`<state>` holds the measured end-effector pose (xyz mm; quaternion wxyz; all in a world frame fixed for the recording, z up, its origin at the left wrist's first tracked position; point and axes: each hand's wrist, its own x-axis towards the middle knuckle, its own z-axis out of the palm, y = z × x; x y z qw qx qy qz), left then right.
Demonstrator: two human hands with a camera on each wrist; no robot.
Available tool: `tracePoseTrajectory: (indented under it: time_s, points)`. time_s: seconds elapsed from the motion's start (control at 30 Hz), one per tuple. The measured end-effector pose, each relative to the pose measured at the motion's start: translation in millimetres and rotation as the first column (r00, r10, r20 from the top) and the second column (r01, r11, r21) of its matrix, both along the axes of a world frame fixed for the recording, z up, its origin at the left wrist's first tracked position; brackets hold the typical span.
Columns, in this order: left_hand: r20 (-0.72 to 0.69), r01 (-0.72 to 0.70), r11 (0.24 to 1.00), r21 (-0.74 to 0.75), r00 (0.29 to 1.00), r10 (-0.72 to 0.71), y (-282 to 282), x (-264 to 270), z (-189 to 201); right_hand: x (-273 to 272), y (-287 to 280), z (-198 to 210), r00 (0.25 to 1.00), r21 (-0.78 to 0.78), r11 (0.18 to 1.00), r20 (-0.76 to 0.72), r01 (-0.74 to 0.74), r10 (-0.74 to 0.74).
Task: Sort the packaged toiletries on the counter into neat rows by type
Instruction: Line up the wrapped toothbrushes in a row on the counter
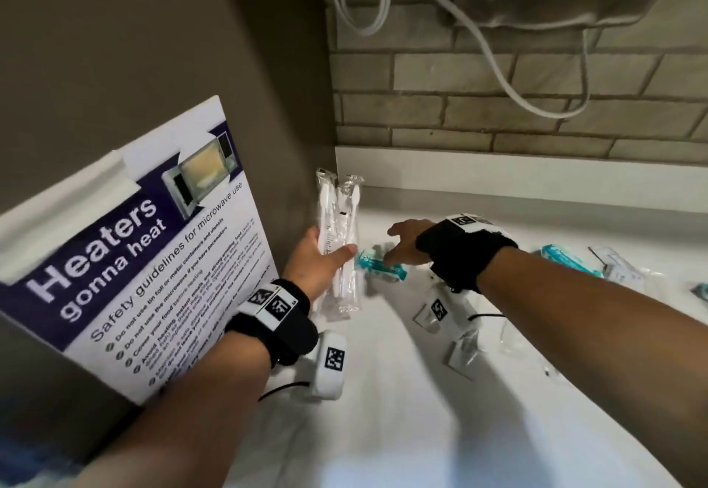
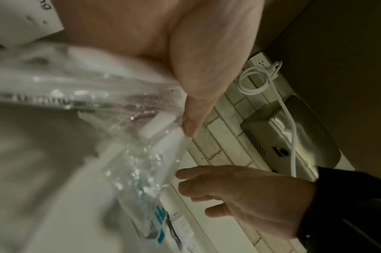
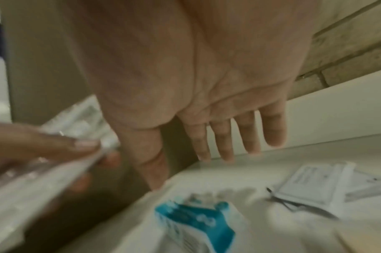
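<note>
My left hand [image 1: 325,254] grips two clear-wrapped white toothbrush packets [image 1: 339,234], thumb across their front, held upright beside the brown side wall. In the left wrist view the thumb [image 2: 196,102] presses the crinkled plastic [image 2: 77,95]. My right hand [image 1: 396,244] hovers open, fingers spread, just above a teal and white packet [image 1: 379,269] lying on the white counter [image 1: 383,411]. The right wrist view shows straight fingers [image 3: 226,140] over that teal packet [image 3: 198,220], without touching it.
More teal packets [image 1: 563,257] and white sachets [image 1: 620,269] lie at the right of the counter; clear packets [image 1: 463,349] sit under my right forearm. A microwave safety poster [image 1: 134,257] hangs on the left wall. A white cable [image 1: 498,70] dangles over the brick backsplash.
</note>
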<state>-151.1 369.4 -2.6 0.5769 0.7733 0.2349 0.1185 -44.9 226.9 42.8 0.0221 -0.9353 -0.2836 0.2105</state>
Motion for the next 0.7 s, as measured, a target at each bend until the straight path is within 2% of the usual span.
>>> tracePoseTrajectory:
  time_s: [0.07,0.23,0.4,0.57,0.7]
  points:
    - [-0.015,0.013,1.0,0.016,1.0,-0.012,2,2,0,5,4,-10,1.0,-0.03,1.0,0.0,0.003,-0.003]
    - [-0.038,0.052,0.999,-0.014,0.998,-0.053,3,10,-2,17,0,-35,0.991,-0.055,0.997,-0.118,0.056,-0.062]
    - [-0.072,0.078,0.997,-0.019,0.994,-0.079,-2,20,-13,16,-9,-48,0.996,-0.113,0.993,-0.089,-0.029,0.019]
    - [-0.083,0.132,0.991,0.005,0.988,-0.131,-17,29,-16,5,-51,-43,0.986,-0.019,0.993,-0.12,-0.119,0.116]
    - [-0.073,0.206,0.978,-0.032,0.975,-0.208,-33,32,-10,-4,-87,-42,0.984,0.002,0.995,-0.151,-0.095,0.094]
